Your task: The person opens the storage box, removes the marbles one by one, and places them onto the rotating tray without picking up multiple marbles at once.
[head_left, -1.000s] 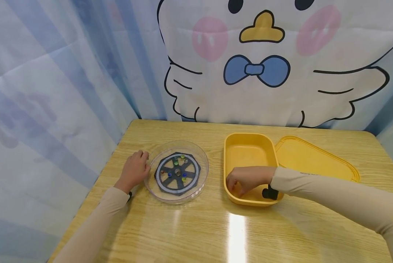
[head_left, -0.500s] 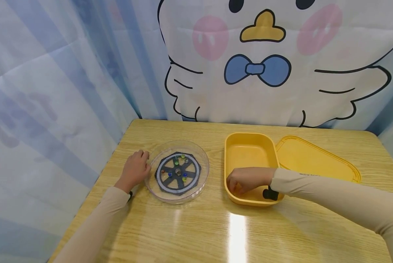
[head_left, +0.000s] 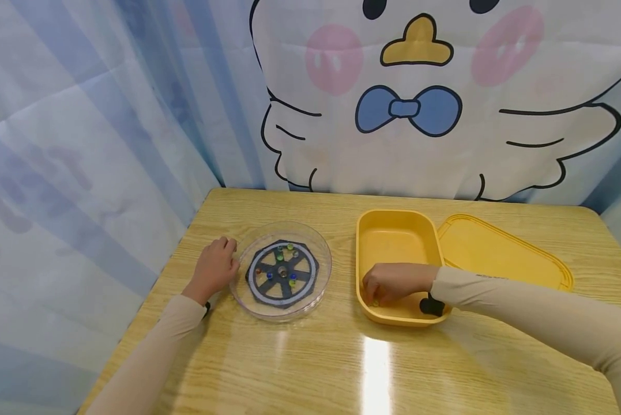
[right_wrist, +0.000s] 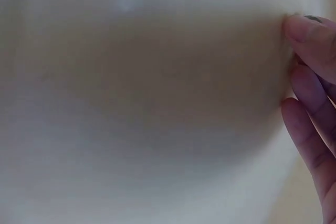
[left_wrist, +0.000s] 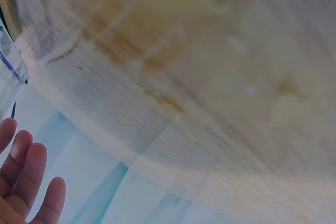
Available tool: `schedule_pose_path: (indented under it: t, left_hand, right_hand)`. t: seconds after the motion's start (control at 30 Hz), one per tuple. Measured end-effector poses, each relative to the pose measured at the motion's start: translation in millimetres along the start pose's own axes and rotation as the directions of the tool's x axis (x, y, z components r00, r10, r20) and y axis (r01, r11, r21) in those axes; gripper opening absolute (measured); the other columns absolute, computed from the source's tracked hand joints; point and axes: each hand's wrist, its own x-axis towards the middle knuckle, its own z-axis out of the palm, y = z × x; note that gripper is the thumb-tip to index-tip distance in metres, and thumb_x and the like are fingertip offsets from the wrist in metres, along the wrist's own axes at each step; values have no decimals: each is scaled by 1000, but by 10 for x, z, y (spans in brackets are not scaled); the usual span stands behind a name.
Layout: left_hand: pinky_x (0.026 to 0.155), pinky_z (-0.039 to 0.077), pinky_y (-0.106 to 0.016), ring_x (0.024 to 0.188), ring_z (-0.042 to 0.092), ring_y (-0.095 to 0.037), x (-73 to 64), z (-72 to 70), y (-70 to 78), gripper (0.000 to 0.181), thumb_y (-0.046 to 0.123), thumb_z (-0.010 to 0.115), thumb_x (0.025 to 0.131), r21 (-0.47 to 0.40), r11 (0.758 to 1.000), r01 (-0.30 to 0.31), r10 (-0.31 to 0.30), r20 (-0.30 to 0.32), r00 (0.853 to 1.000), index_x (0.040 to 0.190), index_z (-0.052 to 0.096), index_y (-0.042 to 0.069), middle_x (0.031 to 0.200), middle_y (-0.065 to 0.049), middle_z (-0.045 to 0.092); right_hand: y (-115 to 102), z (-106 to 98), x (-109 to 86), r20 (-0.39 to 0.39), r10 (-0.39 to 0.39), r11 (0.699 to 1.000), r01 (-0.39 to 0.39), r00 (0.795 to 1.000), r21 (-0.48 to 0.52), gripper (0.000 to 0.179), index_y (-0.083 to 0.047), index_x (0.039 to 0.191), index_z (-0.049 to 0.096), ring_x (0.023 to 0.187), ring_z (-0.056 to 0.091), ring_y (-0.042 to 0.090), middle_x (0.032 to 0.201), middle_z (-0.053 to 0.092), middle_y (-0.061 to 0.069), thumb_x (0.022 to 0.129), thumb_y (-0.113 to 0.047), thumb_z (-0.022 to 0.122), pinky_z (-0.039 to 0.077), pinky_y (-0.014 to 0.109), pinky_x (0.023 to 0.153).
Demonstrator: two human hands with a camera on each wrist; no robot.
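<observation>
A clear round dish (head_left: 314, 300) stands on the table's left half. Inside it lies a dark spoked disc (head_left: 283, 297) with several coloured glass marbles, among them a green marble (head_left: 280, 257). My left hand (head_left: 215, 270) is at the dish's left edge, its fingers loosely extended in the left wrist view; whether they touch the wall I cannot tell. My right hand (head_left: 393, 282) reaches down into a yellow plastic box (head_left: 358, 248), near its front left corner. Thumb (right_wrist: 310, 38) and forefinger pinch a small glass marble (head_left: 376, 302), mostly hidden by the fingertips.
A yellow lid (head_left: 502, 253) lies on the wooden table (head_left: 268, 369) to the right of the box, partly behind my right sleeve. Behind the table hangs a printed curtain (head_left: 372, 155).
My right fingertips have lifted slightly inside the yellow box, and a marble now shows at them. The left hand and the dish have stayed in place.
</observation>
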Motion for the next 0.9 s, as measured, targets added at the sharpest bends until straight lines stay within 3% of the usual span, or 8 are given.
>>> schedule_pose_path:
  t: [0.57,0.9]
  left_hand:
    - [60,42,-40,64,46,-25,10,-7,14,8,5,53,83,5,1000,2,-2,-1,1000,90,53,2,82,-14,51]
    - [62,42,-41,65,46,-25,8,-10,6,8,5,53,83,7,1000,17,-17,21,1000,91,53,1,83,-14,51]
  right_hand:
    - [94,-27,-103,-94,62,997,-57,994,55,13,-11,84,74,72,57,0,83,67,-2,73,-5,74,48,14,67]
    - [-59,-394,-116,-205,137,990,-124,969,72,15,-10,92,74,76,61,8,89,69,0,77,-10,74,53,28,71]
